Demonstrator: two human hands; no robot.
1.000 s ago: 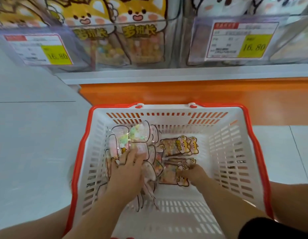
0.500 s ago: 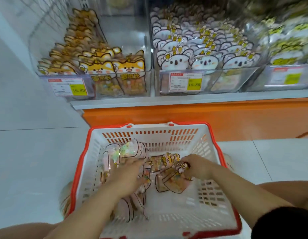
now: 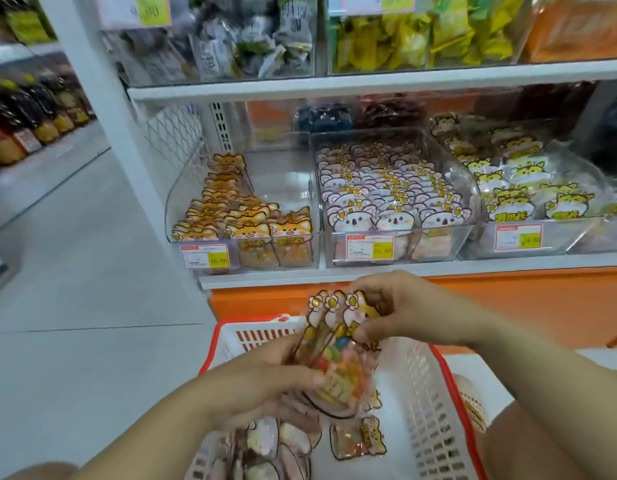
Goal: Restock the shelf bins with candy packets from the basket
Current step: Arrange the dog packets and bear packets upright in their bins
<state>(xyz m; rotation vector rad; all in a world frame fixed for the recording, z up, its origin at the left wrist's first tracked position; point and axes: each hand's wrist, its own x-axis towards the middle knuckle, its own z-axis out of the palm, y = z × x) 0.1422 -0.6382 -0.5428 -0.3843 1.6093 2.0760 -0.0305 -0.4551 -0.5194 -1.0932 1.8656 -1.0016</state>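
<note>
Nearest us, at the lower middle of the frame, stands the white slatted plastic basket with a red rim (image 3: 454, 389). A few loose clear candy packets (image 3: 357, 441) lie flat on its bottom. Just above it, our left grip (image 3: 265, 379) is closed round the lower end of a fanned bundle of clear animal-shaped candy packets with flower-decked tops (image 3: 334, 351), thumb across the front. Our right grip (image 3: 404, 313) pinches the upper end. We judge this two-handed hold is meant to square the bundle so it goes in as one stack. The bundle sits higher than the basket's far rim, so the way forward looks free. Beyond the orange shelf base (image 3: 508, 299) three bins sit side by side on the lowest shelf. The left clear bin of orange fox-faced packets (image 3: 289, 185) has bare room at its back right. The middle clear bin of pale koala-faced packets (image 3: 473, 192) looks packed to its walls. The right clear bin of yellow cat-faced packets (image 3: 584, 237) seems to match our bundle, though blur leaves us unsure. Each bin's front wall rises before its stock, and the white upper shelf board (image 3: 369, 85) overhangs the backs. We would therefore enter over the front edge at a slant.
</note>
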